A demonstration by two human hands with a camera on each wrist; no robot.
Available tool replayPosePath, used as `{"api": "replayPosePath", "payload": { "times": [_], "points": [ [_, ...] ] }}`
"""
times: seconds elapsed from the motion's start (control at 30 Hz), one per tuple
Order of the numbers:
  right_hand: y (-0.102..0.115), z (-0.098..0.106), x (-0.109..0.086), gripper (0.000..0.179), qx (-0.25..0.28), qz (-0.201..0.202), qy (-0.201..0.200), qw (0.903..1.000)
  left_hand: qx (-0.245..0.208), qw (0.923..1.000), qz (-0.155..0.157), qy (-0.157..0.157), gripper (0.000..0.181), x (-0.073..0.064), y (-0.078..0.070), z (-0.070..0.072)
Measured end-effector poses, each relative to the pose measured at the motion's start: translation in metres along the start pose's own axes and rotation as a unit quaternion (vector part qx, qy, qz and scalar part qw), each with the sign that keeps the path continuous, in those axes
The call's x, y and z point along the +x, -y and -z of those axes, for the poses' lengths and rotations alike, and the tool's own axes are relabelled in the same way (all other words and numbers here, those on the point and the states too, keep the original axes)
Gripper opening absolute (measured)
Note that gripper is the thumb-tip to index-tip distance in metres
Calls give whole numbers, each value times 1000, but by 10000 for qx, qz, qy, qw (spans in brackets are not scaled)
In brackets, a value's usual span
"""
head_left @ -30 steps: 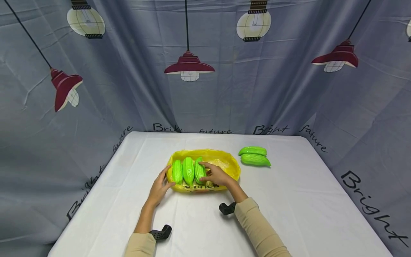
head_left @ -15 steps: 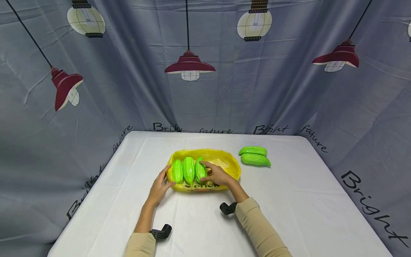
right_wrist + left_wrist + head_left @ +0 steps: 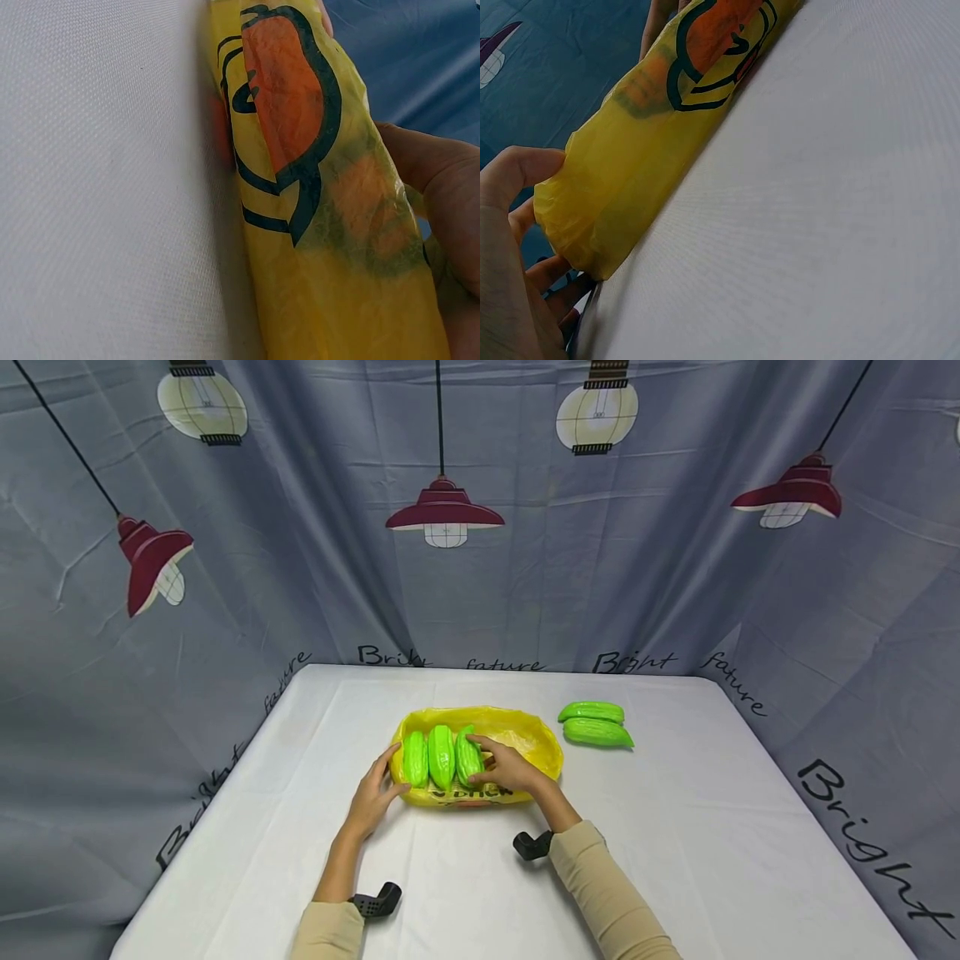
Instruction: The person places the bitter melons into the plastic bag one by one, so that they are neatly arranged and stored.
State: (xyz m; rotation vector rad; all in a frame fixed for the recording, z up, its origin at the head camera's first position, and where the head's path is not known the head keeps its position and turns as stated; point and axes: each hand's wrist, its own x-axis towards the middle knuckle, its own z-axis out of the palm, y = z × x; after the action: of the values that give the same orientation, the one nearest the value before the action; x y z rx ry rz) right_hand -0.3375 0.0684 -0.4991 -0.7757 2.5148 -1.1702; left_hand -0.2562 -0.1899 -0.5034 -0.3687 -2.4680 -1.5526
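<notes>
A yellow plastic bag (image 3: 525, 739), spread open in an oval shape with dark print on its front, lies mid-table. In its left half, three ridged bright green bitter melons stand side by side: the left one (image 3: 415, 760), the middle one (image 3: 441, 758) and the right one (image 3: 468, 758). My left hand (image 3: 371, 797) holds the bag's left end, thumb at the front and fingers round the side; the left wrist view shows them against the yellow plastic (image 3: 622, 187). My right hand (image 3: 510, 770) reaches inside and grips the right melon, thumb near its lower end and fingers near its top.
Two more bitter melons, a rear one (image 3: 592, 712) and a front one (image 3: 596, 732), lie together right of the bag. A white cloth covers the table (image 3: 712, 827). A grey curtain (image 3: 480, 593) with printed lamps hangs behind and at the sides.
</notes>
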Motion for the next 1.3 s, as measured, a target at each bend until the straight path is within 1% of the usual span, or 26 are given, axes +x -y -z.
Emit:
{"api": "replayPosePath", "payload": {
  "times": [0.13, 0.4, 0.77, 0.97, 1.3],
  "points": [
    [0, 1, 1, 78, -9, -33, -4, 10000, 105, 9999, 7, 38, 64, 1, 1, 1],
    [2, 2, 1, 78, 16, -16, -3, 10000, 67, 9999, -91, 45, 65, 3, 4, 1],
    [1, 1, 2, 83, 55, -192, 18, 9998, 46, 10000, 32, 56, 64, 2, 1, 1],
    [3, 1, 1, 83, 53, -136, 74, 9999, -10, 9999, 97, 66, 65, 2, 3, 0],
    [3, 0, 2, 83, 8, -184, 63, 9998, -12, 9999, 10, 139, 65, 4, 8, 1]
  ]
}}
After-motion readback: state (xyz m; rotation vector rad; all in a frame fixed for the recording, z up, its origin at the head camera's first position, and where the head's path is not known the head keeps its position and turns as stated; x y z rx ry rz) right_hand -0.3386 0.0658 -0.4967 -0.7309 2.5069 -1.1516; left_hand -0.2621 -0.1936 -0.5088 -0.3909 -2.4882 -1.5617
